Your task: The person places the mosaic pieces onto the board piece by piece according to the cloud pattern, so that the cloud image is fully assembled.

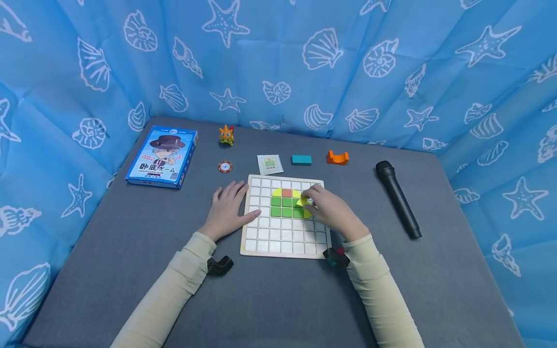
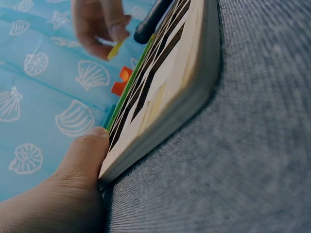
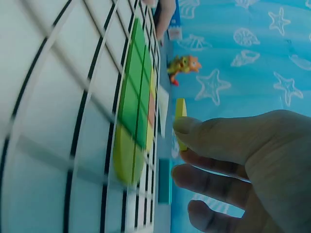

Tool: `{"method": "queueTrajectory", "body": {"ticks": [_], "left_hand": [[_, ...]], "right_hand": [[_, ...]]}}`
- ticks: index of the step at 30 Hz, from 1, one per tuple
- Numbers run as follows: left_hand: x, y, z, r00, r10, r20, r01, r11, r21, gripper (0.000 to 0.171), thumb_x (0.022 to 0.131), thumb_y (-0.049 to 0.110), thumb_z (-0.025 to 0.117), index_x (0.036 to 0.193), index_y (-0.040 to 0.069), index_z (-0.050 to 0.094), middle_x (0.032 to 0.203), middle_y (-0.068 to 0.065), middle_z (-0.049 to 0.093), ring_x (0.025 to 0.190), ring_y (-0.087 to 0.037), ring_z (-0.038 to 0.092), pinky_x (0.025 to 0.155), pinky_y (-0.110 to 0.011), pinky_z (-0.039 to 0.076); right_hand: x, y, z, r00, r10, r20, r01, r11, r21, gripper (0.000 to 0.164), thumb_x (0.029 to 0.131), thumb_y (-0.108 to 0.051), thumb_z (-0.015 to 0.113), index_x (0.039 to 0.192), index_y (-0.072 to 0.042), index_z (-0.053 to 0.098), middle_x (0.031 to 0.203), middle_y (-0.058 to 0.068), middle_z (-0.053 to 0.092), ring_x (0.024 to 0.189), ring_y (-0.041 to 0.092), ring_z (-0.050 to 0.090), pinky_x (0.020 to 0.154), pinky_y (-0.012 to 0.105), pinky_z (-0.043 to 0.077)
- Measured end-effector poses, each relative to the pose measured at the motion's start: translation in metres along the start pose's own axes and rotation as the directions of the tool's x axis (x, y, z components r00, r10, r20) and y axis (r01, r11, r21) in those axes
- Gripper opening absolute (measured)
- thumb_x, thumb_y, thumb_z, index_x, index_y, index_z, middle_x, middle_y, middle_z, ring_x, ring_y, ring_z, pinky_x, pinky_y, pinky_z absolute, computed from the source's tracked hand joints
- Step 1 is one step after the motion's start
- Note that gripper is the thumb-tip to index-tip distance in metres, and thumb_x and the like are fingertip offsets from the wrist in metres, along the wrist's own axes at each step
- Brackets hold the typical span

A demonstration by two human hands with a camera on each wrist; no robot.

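A wooden grid board (image 1: 285, 250) of pale squares lies in front of me. Green tiles (image 1: 281, 206), a reddish-brown tile (image 1: 286, 193) and yellow pieces with curved edges form a patch on its upper part. Over the right side of that patch my right hand (image 1: 330, 211) pinches a yellow tile (image 3: 180, 109) between thumb and fingers, held just above the board in the right wrist view. My left hand (image 1: 226, 209) rests at the board's left edge, fingers extended, its thumb (image 2: 87, 150) on the rim.
Behind the board lie a pattern card (image 1: 270, 165), a teal block (image 1: 301, 160), an orange notched block (image 1: 337, 157), a poker chip (image 1: 225, 166) and a small orange figurine (image 1: 226, 135). A blue game box (image 1: 162, 157) lies far left; a black microphone (image 1: 398, 199) lies right.
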State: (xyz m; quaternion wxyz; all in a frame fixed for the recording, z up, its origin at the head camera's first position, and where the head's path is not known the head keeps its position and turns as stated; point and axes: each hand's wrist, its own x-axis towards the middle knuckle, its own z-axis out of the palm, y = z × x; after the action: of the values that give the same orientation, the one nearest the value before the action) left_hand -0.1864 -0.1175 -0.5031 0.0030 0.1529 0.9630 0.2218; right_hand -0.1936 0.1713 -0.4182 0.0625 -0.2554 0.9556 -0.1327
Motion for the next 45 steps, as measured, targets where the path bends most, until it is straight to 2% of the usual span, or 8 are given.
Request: {"method": "queueTrajectory", "body": {"ticks": [13, 20, 37, 45], "left_hand": [[0.0, 0.0, -0.001, 1.0, -0.009, 0.008, 0.008, 1.0, 0.022, 0.09, 0.085, 0.072, 0.046, 0.152, 0.014, 0.028, 0.155, -0.01, 0.028, 0.146, -0.03, 0.016, 0.113, -0.06, 0.01], [0.0, 0.0, -0.001, 1.0, -0.006, 0.007, 0.006, 1.0, 0.022, 0.09, 0.086, 0.072, 0.047, 0.152, 0.013, 0.029, 0.155, -0.01, 0.028, 0.146, -0.03, 0.016, 0.113, -0.06, 0.009], [0.0, -0.001, 0.002, 1.0, 0.009, -0.012, -0.009, 1.0, 0.014, 0.089, 0.086, 0.072, 0.046, 0.152, 0.014, 0.028, 0.155, -0.009, 0.028, 0.146, -0.03, 0.016, 0.113, -0.059, 0.008], [0.0, 0.0, 0.001, 1.0, 0.012, -0.02, -0.012, 1.0, 0.01, 0.089, 0.086, 0.07, 0.048, 0.152, 0.014, 0.029, 0.155, -0.01, 0.029, 0.146, -0.03, 0.016, 0.113, -0.059, 0.009]], "right_hand": [[0.037, -0.032, 0.014, 0.996, -0.092, 0.007, 0.092, 0.996, 0.008, 0.026, 0.092, -0.016, 0.065, 0.117, -0.011, 0.064, 0.115, 0.003, 0.062, 0.102, 0.016, 0.062, 0.09, 0.034, 0.051], [0.049, -0.045, 0.019, 0.991, -0.129, 0.039, 0.13, 0.991, -0.038, 0.026, 0.09, -0.016, 0.067, 0.116, -0.012, 0.066, 0.111, 0.002, 0.063, 0.098, 0.014, 0.062, 0.087, 0.032, 0.052], [0.06, -0.054, 0.03, 0.983, -0.166, 0.08, 0.175, 0.979, -0.109, 0.027, 0.091, -0.02, 0.067, 0.116, -0.012, 0.067, 0.108, 0.001, 0.063, 0.094, 0.012, 0.062, 0.083, 0.029, 0.052], [0.062, -0.056, 0.031, 0.98, -0.178, 0.086, 0.187, 0.975, -0.122, 0.028, 0.091, -0.022, 0.067, 0.118, -0.013, 0.066, 0.111, 0.001, 0.064, 0.097, 0.012, 0.062, 0.085, 0.028, 0.051]]}}
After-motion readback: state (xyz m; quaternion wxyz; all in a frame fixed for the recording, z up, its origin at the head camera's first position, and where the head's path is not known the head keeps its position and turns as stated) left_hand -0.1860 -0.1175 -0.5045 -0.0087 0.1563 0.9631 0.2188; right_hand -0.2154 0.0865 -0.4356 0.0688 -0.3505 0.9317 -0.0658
